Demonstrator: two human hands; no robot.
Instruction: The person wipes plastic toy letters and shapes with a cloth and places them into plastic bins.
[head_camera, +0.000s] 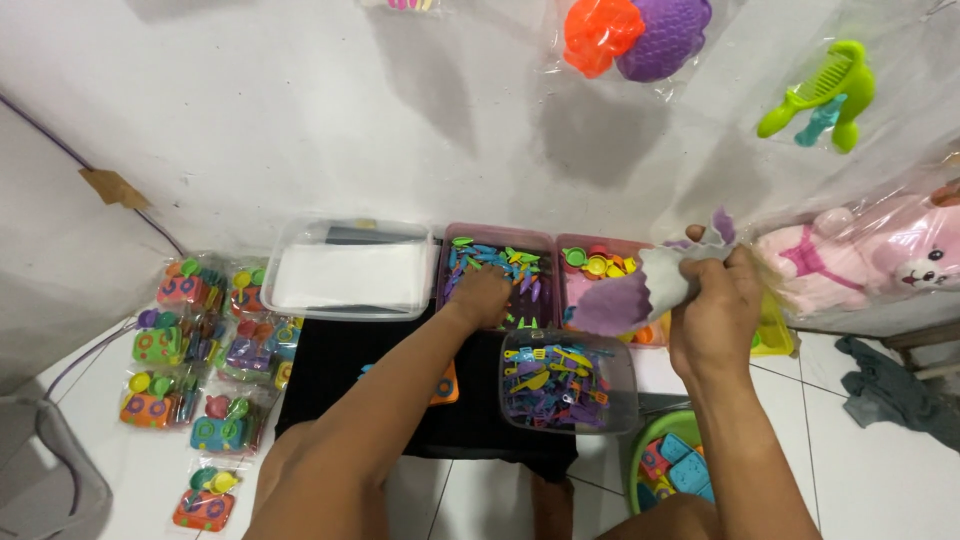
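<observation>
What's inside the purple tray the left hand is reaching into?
The purple tray holds small blue, green and purple plastic pieces; the left hand covers those beneath it.

Bright, even light falls on me; hanging toy bags (640, 35) cast soft shadows on the wall (300, 100), edges bend, glare on plastic.

A white tiled floor (130, 470) carries a black desk (340, 375); clear trays (350, 268) of small toys sit along the desk's far edge.
</observation>
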